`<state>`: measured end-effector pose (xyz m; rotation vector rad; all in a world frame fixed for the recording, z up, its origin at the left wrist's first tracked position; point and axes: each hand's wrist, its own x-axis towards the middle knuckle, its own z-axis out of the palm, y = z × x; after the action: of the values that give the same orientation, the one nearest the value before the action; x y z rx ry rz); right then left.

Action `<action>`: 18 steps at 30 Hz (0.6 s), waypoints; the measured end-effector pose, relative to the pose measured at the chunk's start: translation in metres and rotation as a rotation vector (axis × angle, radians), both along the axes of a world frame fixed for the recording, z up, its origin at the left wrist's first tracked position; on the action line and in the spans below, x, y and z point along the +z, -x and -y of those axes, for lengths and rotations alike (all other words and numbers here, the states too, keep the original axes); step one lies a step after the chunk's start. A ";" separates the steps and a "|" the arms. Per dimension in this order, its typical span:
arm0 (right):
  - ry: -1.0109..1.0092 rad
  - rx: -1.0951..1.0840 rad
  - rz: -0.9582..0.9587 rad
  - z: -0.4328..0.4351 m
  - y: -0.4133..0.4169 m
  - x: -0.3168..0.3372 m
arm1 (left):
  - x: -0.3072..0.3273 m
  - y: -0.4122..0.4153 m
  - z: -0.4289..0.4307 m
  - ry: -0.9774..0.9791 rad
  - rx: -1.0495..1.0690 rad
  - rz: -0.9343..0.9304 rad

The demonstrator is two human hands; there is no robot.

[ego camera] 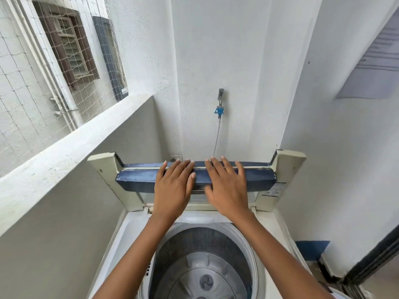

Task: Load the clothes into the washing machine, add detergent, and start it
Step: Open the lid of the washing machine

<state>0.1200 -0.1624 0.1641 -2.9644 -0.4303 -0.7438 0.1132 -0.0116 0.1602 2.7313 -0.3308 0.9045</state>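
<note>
A top-loading washing machine [127,231] stands below me with its folding lid [138,176] raised upright against the back wall. The lid is cream with a dark blue edge. My left hand [172,186] lies flat on the blue edge with straight fingers. My right hand [226,186] rests beside it on the same edge, fingers spread and straight. The steel drum [200,266] is open below my forearms, its grey pulsator showing and no clothes visible inside. No detergent is in view.
A tap with a blue connector [219,110] and a hose sit on the wall behind the lid. A concrete parapet [64,156] runs along the left. A white wall closes the right side, with a dark door frame [371,262] at the lower right.
</note>
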 end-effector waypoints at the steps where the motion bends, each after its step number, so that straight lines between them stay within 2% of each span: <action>1: 0.000 0.000 -0.022 0.000 -0.012 0.005 | 0.004 -0.011 0.001 0.006 0.008 -0.006; 10: -0.015 0.034 -0.090 0.003 -0.082 0.032 | 0.017 -0.091 0.003 0.052 0.057 -0.044; 18: 0.015 -0.022 -0.097 0.000 -0.109 0.032 | 0.017 -0.117 0.003 0.013 0.104 -0.032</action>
<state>0.2289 -0.1625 0.1957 -3.0079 -0.4001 -0.5976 0.2297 -0.0147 0.1774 2.7695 -0.1774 0.8839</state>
